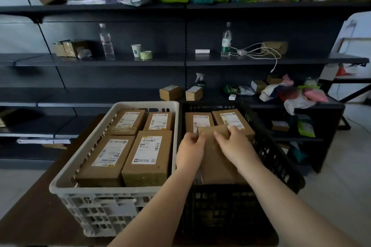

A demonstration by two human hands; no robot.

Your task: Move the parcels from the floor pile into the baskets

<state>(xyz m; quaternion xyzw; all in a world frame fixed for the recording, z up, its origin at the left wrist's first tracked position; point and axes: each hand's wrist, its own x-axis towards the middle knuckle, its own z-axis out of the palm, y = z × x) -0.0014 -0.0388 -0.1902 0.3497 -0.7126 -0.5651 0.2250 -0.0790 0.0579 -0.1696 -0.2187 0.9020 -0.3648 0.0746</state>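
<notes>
- Both hands are clamped on one plain brown cardboard parcel [217,158]: the left hand [189,153] curls round its far-left corner, the right hand [233,146] grips its far edge with the fingers hooked over the top.
- That parcel sits over the near half of the black slotted plastic basket [281,158], on the right. Whether it already rests on something below or is carried by the hands cannot be told.
- Its long axis runs near to far, tipped slightly leftward at the far end; the face turned up is bare, with no label showing.
- Judging by its flat sides and sharp edges, it should handle as a stiff, dry box that will not slip or sag. Holding the two far corners, as now, or the long sides looks sound. Its weight cannot be read, though two hands suggest some heft.
- Just beyond the hands, two labelled brown boxes [230,120] lie side by side at the far end of the same basket.
- To the left, touching or nearly so, a white slotted plastic basket [112,200] holds four labelled brown boxes [149,150], packed flat.
- Both baskets stand on a dark brown surface [34,212].
</notes>
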